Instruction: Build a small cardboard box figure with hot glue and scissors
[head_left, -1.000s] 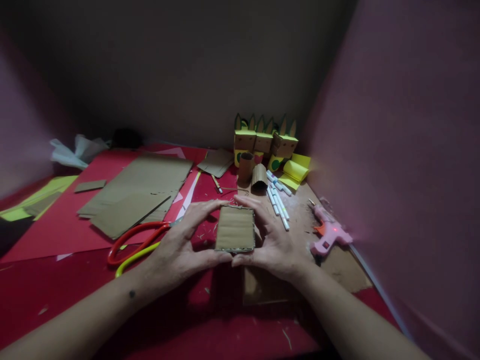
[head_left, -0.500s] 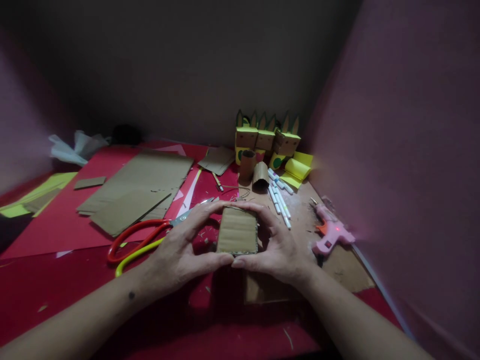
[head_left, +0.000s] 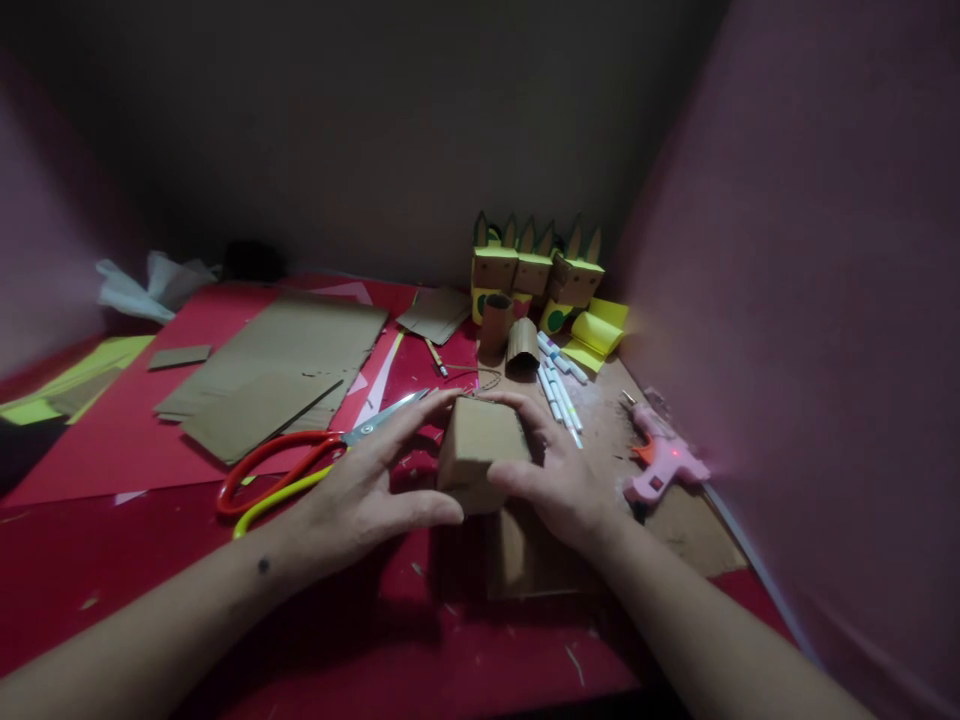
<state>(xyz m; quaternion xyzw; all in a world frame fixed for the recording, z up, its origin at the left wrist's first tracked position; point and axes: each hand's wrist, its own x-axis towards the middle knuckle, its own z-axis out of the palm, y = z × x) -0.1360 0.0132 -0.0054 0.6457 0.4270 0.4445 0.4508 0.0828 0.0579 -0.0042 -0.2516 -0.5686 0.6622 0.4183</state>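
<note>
Between my hands is a small cardboard box (head_left: 484, 432), tilted so its top and near side show. My left hand (head_left: 382, 470) curves round the box's left side, its fingers at the far edge and its thumb along the near lower edge. Wrapped round the right side, my right hand (head_left: 559, 475) presses its thumb on the near top corner. Both sets of fingertips are partly hidden behind the box. Scissors (head_left: 300, 470) with one red and one yellow handle lie beside and partly under my left hand. Below the box lies a piece of brown cardboard (head_left: 536, 560).
Cardboard sheets (head_left: 285, 360) lie on red paper at the left. Small box figures (head_left: 532, 270) stand at the back, with cardboard tubes (head_left: 495, 325) and white markers (head_left: 555, 390) before them. A pink glue gun (head_left: 664, 460) with a lit red light rests at the right.
The box has turned between my hands, so its near side now shows too. My right thumb has moved up onto its top corner, and the two thumbs have come apart.
</note>
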